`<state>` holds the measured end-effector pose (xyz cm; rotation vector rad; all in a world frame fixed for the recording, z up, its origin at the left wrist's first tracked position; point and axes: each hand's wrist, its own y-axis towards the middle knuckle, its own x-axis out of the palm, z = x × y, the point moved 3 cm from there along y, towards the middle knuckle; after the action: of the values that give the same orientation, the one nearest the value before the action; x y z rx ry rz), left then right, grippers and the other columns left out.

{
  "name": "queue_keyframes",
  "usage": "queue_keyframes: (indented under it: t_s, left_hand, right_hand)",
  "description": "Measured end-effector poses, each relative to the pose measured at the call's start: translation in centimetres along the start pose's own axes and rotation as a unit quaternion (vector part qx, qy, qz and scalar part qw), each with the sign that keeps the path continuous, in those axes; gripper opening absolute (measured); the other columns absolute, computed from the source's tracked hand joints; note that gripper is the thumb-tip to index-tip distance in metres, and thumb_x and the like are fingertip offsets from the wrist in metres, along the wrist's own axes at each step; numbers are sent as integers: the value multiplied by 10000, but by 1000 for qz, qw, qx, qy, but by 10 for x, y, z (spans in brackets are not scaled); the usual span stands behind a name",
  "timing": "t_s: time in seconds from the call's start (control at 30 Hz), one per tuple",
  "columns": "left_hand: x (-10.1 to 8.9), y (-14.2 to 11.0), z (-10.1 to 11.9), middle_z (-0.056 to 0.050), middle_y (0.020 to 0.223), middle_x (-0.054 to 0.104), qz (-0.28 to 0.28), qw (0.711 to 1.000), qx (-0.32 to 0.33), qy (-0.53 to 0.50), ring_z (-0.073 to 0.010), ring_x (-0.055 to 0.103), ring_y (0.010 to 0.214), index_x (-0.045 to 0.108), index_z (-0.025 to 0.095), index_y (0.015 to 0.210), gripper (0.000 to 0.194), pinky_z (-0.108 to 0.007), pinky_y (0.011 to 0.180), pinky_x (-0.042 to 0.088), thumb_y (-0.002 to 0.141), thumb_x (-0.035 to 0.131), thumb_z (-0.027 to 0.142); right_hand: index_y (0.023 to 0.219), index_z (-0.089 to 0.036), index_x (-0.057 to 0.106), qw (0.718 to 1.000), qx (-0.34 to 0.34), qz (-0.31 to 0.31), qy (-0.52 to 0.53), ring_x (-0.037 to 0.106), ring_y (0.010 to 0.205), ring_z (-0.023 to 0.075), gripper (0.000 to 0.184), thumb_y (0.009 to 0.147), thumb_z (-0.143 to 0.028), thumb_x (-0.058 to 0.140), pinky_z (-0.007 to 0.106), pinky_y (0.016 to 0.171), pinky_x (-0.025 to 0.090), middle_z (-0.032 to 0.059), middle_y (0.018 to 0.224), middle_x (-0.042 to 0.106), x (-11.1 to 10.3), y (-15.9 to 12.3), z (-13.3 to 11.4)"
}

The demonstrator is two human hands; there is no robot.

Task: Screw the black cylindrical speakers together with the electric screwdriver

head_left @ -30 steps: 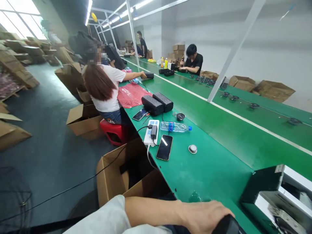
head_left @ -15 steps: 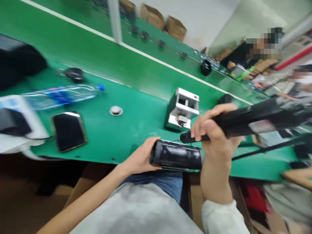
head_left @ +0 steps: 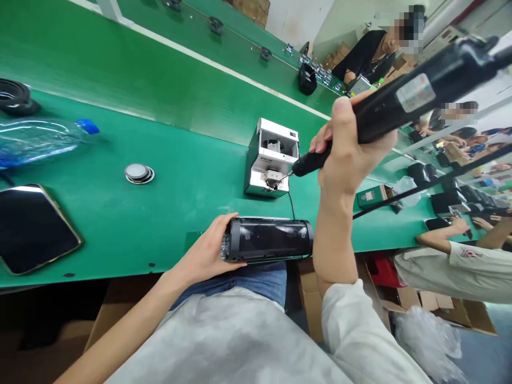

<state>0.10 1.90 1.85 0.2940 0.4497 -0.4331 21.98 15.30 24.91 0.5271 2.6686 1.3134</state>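
Observation:
My left hand (head_left: 216,245) is closed around the left end of a black speaker housing (head_left: 272,238), which lies on its side at the table's front edge. Raised to the right, my right hand (head_left: 348,141) grips a black electric screwdriver (head_left: 400,106). Its bit points left and its tip is at the front of a white and black screw feeder (head_left: 272,160). Whether a screw sits on the bit is too small to tell. The feeder stands just behind the housing.
On the green table (head_left: 180,213) to the left lie a phone (head_left: 36,226), a plastic bottle (head_left: 40,140), a silver disc stack (head_left: 138,173) and a black speaker driver (head_left: 16,97). Co-workers sit across and to the right. A dark bar (head_left: 432,184) slants at right.
My view has swung from the left side of the table to the right. The screwdriver's tip has moved from above the speaker housing to the screw feeder. My left hand stays on the housing.

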Motion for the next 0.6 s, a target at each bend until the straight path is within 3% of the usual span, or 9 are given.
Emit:
queue_keyframes:
  t_s: [0.2, 0.33, 0.5, 0.6]
  left_hand:
    - [-1, 1, 2, -182, 1639, 542, -3, 1000, -3, 7, -430, 597, 1535, 314, 298, 1692, 1045, -619, 1272, 547, 877, 938, 496]
    - [-2, 1, 3, -181, 1617, 548, -4, 1000, 3, 12, -429, 602, 1526, 306, 290, 1691, 1044, -621, 1281, 538, 881, 929, 502]
    - [-2, 1, 1, -182, 1607, 556, -1, 1000, 7, 19, -441, 613, 1507, 314, 292, 1685, 1033, -652, 1263, 548, 882, 920, 525]
    - [-2, 2, 0, -174, 1596, 570, 5, 1000, 7, 23, -445, 630, 1486, 330, 299, 1681, 1011, -656, 1244, 565, 892, 908, 552]
  right_hand:
    - [972, -315, 502, 999, 51, -6, -13, 405, 507, 147, 473, 1026, -710, 756, 339, 504, 397, -68, 672, 448, 1, -2, 9]
    - [954, -287, 493, 999, 43, -11, 10, 410, 470, 106, 477, 1032, -660, 780, 297, 451, 351, -72, 692, 425, -6, -8, -7]
    - [929, -281, 627, 998, 37, -1, 48, 389, 427, 80, 166, 978, -281, 785, 233, 394, 330, -87, 618, 360, -32, -11, -44]
    - [842, -282, 698, 998, 36, 18, 53, 333, 418, 54, 111, 896, -205, 758, 195, 378, 315, -81, 614, 335, -57, -7, -58]
